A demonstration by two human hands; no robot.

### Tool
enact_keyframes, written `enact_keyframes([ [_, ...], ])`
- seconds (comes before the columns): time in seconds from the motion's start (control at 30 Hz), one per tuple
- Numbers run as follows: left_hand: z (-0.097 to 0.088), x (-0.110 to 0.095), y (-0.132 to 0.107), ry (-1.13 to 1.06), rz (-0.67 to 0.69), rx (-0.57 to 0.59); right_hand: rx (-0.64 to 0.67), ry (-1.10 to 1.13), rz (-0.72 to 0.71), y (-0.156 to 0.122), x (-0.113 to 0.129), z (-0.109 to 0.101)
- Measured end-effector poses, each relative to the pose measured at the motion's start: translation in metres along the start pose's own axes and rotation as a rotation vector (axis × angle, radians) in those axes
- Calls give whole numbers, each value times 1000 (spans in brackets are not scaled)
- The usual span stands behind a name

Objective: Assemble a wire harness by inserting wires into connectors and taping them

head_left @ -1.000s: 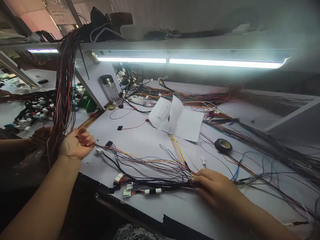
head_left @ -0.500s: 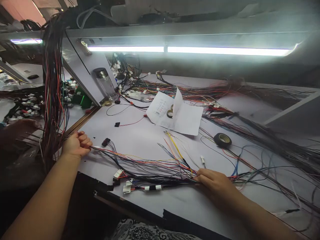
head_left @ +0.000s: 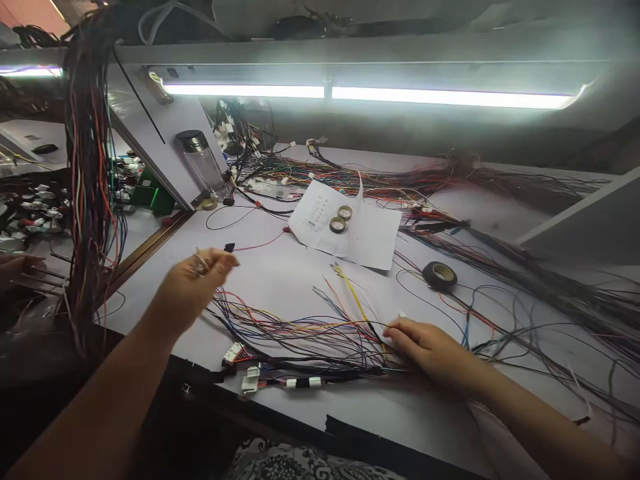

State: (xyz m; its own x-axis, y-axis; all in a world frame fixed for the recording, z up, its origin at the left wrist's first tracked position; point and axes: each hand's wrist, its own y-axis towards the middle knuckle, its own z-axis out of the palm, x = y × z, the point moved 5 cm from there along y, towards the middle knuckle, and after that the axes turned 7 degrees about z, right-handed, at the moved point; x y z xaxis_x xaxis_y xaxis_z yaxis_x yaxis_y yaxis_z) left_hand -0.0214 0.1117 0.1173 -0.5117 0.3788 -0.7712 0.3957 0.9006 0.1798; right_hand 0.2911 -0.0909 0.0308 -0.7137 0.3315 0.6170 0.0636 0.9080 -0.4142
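Observation:
My left hand (head_left: 193,287) is closed on a group of thin wires, raised over the left part of the table. Small shiny wire ends stick up between its fingers. From under that hand the coloured wires (head_left: 295,325) run slackly right toward my right hand (head_left: 425,343), which pinches the wire harness where its branches meet. Beside this hand a yellow wire (head_left: 357,293) and a few loose wires point up the table. Along the near side lie the harness's black branches, ending in a white connector (head_left: 234,352) and another white connector (head_left: 251,380).
Printed paper (head_left: 320,217) lies behind the wires, with two small tape rolls (head_left: 338,225) on it. A black tape roll (head_left: 440,275) sits to the right. A glass bottle (head_left: 201,163) stands by the partition. Hanging wires (head_left: 87,180) and another person's hand (head_left: 20,267) are at left.
My left hand has moved right and turned over, bringing the wire ends with it. The wires between my hands have gone from stretched to slack. My right hand stays near the same spot.

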Motion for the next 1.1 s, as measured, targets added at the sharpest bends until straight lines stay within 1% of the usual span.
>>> enact_keyframes([
  [0.03, 23, -25, -10, 91, 150, 142, -64, 23, 38, 2, 0, -4],
  [0.07, 47, -47, -24, 183, 320, 284, -146, 33, 34, 3, 2, -8],
  [0.1, 71, -66, -40, 268, 488, 405, -236, 18, -10, 0, 6, -12],
  [0.13, 94, -77, -56, 359, 612, 521, -317, -20, -88, -4, 12, -14],
  [0.17, 115, -84, -71, 426, 704, 623, -369, -74, -188, -11, 18, -13],
  [0.2, 131, -87, -83, 466, 767, 685, -378, -135, -285, -18, 24, -8],
  [0.23, 145, -87, -91, 500, 783, 720, -344, -196, -355, -25, 28, 0],
  [0.27, 156, -84, -96, 526, 789, 740, -289, -247, -384, -30, 29, 9],
  [0.33, 171, -79, -101, 556, 782, 746, -204, -306, -363, -35, 27, 24],
  [0.37, 176, -76, -102, 568, 784, 745, -195, -309, -335, -36, 24, 29],
  [0.43, 182, -74, -104, 586, 788, 744, -179, -255, -278, -34, 19, 31],
  [0.53, 186, -72, -108, 597, 771, 743, -74, -63, -164, -26, 14, 24],
  [0.57, 186, -71, -109, 598, 754, 731, -51, 0, -109, -23, 12, 19],
  [0.6, 186, -69, -110, 602, 730, 712, -55, 54, -51, -20, 9, 14],
  [0.63, 186, -67, -111, 604, 703, 686, -84, 98, 4, -17, 6, 9],
  [0.7, 185, -63, -113, 597, 651, 617, -182, 140, 91, -10, -1, 1],
  [0.73, 184, -62, -114, 587, 639, 581, -239, 123, 126, -6, -6, -2],
  [0.8, 182, -62, -116, 571, 648, 509, -344, -9, 171, 2, -14, -4],
  [0.87, 179, -64, -119, 566, 681, 463, -415, -196, 136, 8, -18, -4],
  [0.93, 179, -65, -122, 563, 700, 476, -441, -321, 34, 9, -15, -2],
  [1.0, 182, -65, -122, 570, 691, 536, -472, -360, -86, 3, -8, -2],
  [1.1, 187, -65, -120, 609, 639, 605, -569, -333, -259, -19, 9, -5],
])
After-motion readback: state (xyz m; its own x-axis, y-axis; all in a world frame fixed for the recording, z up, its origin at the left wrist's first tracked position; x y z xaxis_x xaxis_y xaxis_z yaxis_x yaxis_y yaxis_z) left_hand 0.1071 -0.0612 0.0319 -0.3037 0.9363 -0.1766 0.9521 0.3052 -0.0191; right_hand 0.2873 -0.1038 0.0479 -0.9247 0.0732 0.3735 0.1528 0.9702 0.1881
